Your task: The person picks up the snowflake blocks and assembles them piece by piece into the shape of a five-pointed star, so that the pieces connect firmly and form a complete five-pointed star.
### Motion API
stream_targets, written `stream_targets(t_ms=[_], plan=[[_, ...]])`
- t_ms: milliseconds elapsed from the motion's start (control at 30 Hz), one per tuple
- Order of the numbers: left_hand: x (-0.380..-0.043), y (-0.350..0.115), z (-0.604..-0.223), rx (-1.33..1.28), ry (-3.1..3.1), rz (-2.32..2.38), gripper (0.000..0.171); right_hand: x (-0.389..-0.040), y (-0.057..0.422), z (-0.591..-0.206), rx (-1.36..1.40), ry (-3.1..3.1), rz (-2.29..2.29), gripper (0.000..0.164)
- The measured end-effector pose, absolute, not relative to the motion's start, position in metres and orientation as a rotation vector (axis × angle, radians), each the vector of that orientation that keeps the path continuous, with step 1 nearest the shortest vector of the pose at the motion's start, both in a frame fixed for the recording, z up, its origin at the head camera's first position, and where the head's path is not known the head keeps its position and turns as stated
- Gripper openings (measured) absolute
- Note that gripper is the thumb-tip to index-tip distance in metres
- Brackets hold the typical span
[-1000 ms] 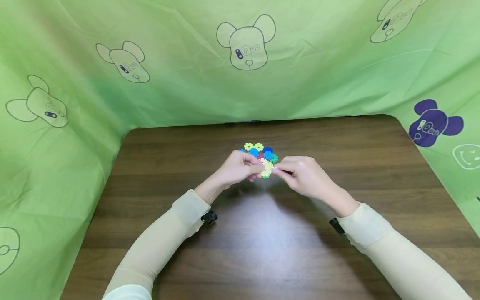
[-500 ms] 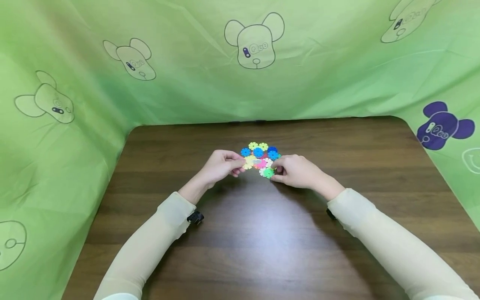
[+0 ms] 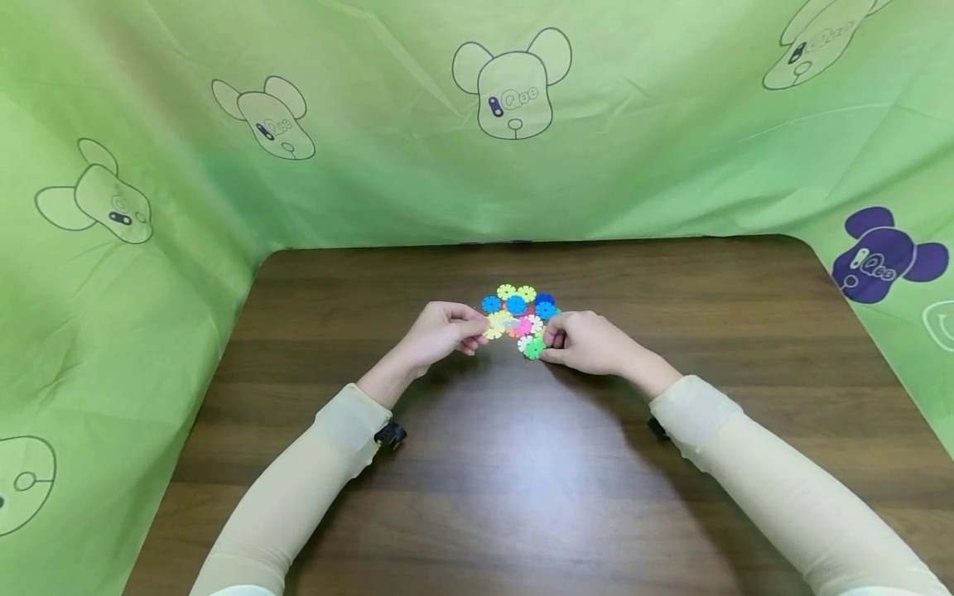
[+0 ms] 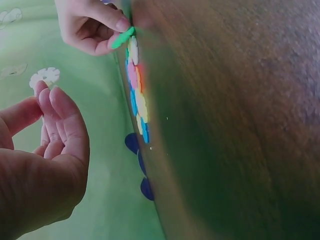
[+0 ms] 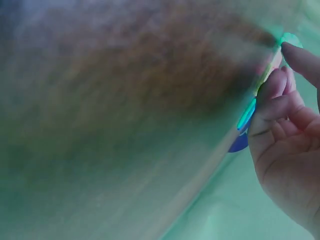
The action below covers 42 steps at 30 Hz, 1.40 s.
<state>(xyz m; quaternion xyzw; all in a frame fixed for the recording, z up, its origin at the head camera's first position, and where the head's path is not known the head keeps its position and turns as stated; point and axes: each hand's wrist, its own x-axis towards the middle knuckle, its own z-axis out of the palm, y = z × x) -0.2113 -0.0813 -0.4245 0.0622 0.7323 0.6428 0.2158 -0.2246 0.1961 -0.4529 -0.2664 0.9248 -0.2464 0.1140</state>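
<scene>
Several snowflake-shaped plastic discs form a colourful cluster on the wooden table: yellow discs (image 3: 526, 294) at the back, blue discs (image 3: 516, 305) in front of them, then a pink disc (image 3: 522, 326). My left hand (image 3: 445, 335) pinches a whitish notched disc (image 4: 45, 76) between thumb and fingers, raised above the tabletop in the left wrist view. At the cluster's front right, my right hand (image 3: 585, 341) holds a green disc (image 3: 534, 348) between thumb and curled fingers. That green disc is tilted in the left wrist view, beside a white disc (image 4: 134, 50).
The wooden table (image 3: 522, 463) extends around the cluster on all sides. Green cloth (image 3: 358, 157) with printed bear heads rises behind it and at both sides. A black wrist camera (image 3: 391, 434) sits at my left cuff.
My hands have parted. The left moved left with the whitish disc, uncovering the cluster's front; the right went from beside the left fingertips to the green disc and has stayed there since.
</scene>
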Motion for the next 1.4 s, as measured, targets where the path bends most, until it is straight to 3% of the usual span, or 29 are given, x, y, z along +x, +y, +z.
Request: stream_targets(t_ms=[633,1400], plan=[[-0.206,-0.057,-0.421,0.197,1.973,1.826,0.019,-0.179,0.202,-0.404,-0.779,2.784,-1.023,0.014],[-0.201,-0.039,-0.424,0.251,1.950,1.816,0.019,-0.170,0.202,-0.402,-0.800,2.912,-0.935,0.011]])
